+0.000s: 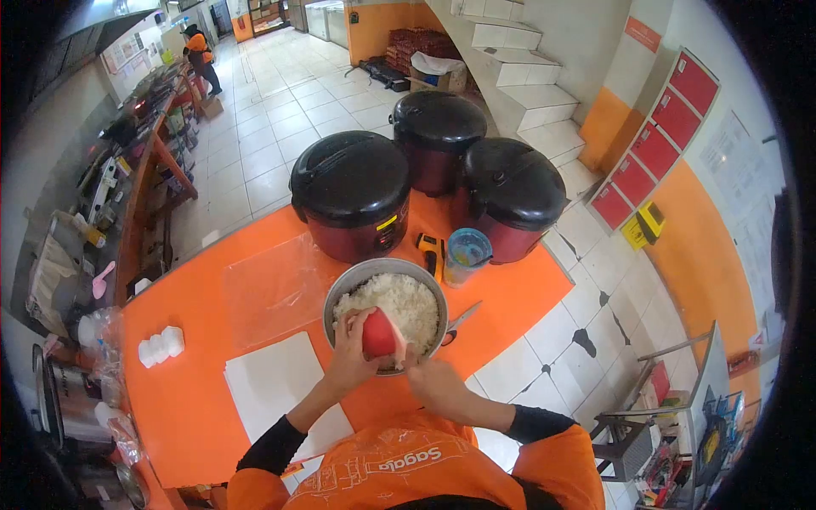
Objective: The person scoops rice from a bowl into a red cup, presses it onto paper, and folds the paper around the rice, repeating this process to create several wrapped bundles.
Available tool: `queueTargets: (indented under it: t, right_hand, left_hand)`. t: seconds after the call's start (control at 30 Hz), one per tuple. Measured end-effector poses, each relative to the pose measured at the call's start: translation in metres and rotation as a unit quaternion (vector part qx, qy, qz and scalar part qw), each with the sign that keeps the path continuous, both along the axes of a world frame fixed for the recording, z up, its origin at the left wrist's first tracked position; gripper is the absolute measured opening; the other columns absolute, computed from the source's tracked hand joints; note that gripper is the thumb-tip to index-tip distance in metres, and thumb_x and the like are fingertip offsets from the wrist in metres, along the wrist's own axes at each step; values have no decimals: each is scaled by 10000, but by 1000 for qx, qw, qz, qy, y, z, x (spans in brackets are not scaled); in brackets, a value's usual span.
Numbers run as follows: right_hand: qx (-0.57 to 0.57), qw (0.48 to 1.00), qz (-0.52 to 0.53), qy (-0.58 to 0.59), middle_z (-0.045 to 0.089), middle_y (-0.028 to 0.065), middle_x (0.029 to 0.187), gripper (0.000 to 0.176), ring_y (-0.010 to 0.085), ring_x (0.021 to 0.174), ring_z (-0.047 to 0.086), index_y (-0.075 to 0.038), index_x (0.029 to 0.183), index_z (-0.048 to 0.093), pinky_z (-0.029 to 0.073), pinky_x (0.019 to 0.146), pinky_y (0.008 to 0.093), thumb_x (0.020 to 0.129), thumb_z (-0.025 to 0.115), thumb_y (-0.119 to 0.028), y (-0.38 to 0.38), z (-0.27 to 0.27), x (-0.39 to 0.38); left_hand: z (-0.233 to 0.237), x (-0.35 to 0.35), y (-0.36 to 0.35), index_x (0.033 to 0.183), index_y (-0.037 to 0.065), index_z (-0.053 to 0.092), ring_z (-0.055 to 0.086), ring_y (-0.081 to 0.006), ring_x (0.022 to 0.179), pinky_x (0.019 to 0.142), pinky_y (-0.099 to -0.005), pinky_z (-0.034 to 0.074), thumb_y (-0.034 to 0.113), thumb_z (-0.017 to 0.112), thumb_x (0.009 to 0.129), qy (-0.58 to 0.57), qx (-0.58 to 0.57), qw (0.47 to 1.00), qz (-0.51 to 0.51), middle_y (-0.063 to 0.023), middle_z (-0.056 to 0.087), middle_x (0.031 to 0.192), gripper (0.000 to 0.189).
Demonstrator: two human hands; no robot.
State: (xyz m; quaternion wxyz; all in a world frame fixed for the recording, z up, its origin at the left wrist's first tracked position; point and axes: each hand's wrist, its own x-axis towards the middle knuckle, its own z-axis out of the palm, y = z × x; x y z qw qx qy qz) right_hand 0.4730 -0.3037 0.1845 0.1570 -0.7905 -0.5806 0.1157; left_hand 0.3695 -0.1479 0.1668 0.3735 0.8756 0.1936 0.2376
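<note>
Over the steel bowl (384,263) of rice (404,302) on the orange surface (187,399)
Left hand (347,361) wraps a red cup (380,334); right hand (435,378) curls beside it, grip unclear. Keep the cup low over the rice.

Rice bowl (375,266) on the table (195,399) — cookers (351,191) behind, scissors (460,322) right.

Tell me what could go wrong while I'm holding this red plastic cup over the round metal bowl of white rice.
1. The round metal bowl of white rice sits close to the edge of the orange table. A hard push from the left hand with the red plastic cup might tip it.
2. The scissors lie beside the bowl, nearer that edge, and could get knocked off.
</note>
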Motion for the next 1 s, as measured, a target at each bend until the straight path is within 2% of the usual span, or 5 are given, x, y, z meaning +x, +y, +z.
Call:
queueTargets:
  t: [0.13,0.3,0.5,0.8,1.0]
  right_hand:
    - [26,999,23,-1,612,226,657,366,381,624,630,23,1216,535,505,523,441,897,506,-153,0,-4,14]
    - [79,996,-12,35,647,142,690,271,239,557,651,3,1021,633,497,472,364,913,559,-234,-1,39,80]
    - [8,741,-147,655,583,-34,630,409,23,502,460,-48,974,653,352,426,170,947,520,-434,-9,-6,116]
    - [-203,979,-13,9,658,186,789,342,360,679,652,-10,945,622,507,615,451,805,624,-322,24,40,121]
    - [-47,997,20,51,646,202,834,335,370,809,644,-7,849,644,498,695,471,765,658,-331,46,-20,100]
  left_hand:
    - [-3,-1,11,1308,53,384,412,-350,1191,1009,-438,397,86,865,566,2,90,996,27,-189,354,1303,884]
    - [-25,-5,38,1308,77,296,391,-284,1256,1021,-401,416,90,870,594,-105,-130,986,-13,-168,314,1352,916]
    - [-55,-6,44,1322,86,224,374,-274,1291,1048,-410,400,84,862,609,-193,-164,967,-38,-174,291,1367,957]
    - [-16,17,48,1282,60,405,453,-332,1253,1026,-408,397,124,859,623,-32,-71,994,-72,-168,472,1327,803]
    - [-14,36,44,1271,80,432,477,-345,1218,1005,-438,390,244,881,597,88,-9,990,-106,-148,520,1299,826]
